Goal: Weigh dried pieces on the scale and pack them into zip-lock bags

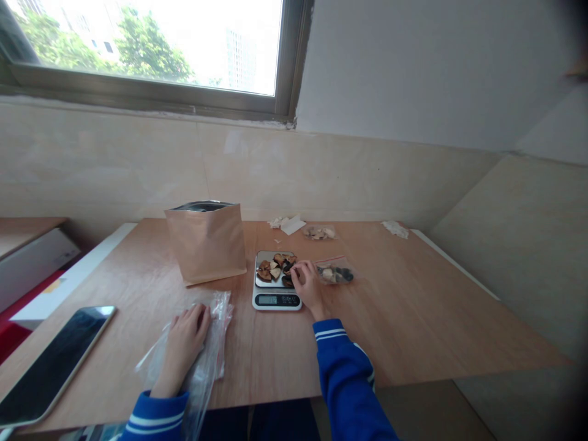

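Observation:
A white kitchen scale [277, 302] stands mid-table with its display lit. Dried brown and dark slices [271, 269] lie on its metal plate. My right hand [309, 286] reaches over the plate's right side, thumb and fingertips pinched together at the dark slices; what they hold, if anything, is too small to make out. Clear plastic bags [214, 334] lie flat at the left front, and my left hand [186, 340] rests on them with its fingers curled. Just right of the scale is a clear bag of pale and dark pieces [335, 274].
An open brown paper pouch [206, 245] stands left of the scale. A dark tablet [55, 364] lies at the left edge. Behind the scale are a small bag of pale pieces [320, 233] and white paper [293, 225]. Another crumpled white piece [395, 229] is at the back right.

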A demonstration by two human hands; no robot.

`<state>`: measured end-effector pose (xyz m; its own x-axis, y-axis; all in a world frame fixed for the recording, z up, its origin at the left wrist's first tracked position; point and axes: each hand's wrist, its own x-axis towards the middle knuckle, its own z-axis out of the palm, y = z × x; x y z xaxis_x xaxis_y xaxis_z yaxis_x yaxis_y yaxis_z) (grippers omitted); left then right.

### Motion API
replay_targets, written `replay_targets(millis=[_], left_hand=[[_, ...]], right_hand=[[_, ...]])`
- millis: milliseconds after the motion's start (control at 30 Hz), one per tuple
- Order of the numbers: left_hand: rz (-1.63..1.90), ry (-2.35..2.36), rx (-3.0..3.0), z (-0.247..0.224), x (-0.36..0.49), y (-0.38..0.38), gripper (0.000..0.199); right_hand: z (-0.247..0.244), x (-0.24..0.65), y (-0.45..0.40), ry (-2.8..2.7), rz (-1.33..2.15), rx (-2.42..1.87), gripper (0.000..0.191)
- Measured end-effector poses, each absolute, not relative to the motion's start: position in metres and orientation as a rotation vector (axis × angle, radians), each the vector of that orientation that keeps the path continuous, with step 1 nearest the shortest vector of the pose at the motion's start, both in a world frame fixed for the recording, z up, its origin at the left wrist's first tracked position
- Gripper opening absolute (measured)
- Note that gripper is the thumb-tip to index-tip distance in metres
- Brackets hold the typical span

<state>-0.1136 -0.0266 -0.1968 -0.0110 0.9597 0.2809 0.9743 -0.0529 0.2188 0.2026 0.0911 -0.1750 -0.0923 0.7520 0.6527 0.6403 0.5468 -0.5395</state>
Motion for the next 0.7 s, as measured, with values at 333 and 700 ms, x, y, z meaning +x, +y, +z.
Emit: replay_targets(millis=[333,700], left_hand=[[-0.585,-2.144,-2.169,-0.197,-0.113,-0.027,0.031],[-0.58,-2.159,-2.173,-0.191,-0.11,-0.028,0.03]], right_hand=[[-0.183,0.211,0.099,-1.524,0.062,-1.221,0.022],[-0.201,0.22,0.107,-1.597,-0.101,-1.544,0.025]])
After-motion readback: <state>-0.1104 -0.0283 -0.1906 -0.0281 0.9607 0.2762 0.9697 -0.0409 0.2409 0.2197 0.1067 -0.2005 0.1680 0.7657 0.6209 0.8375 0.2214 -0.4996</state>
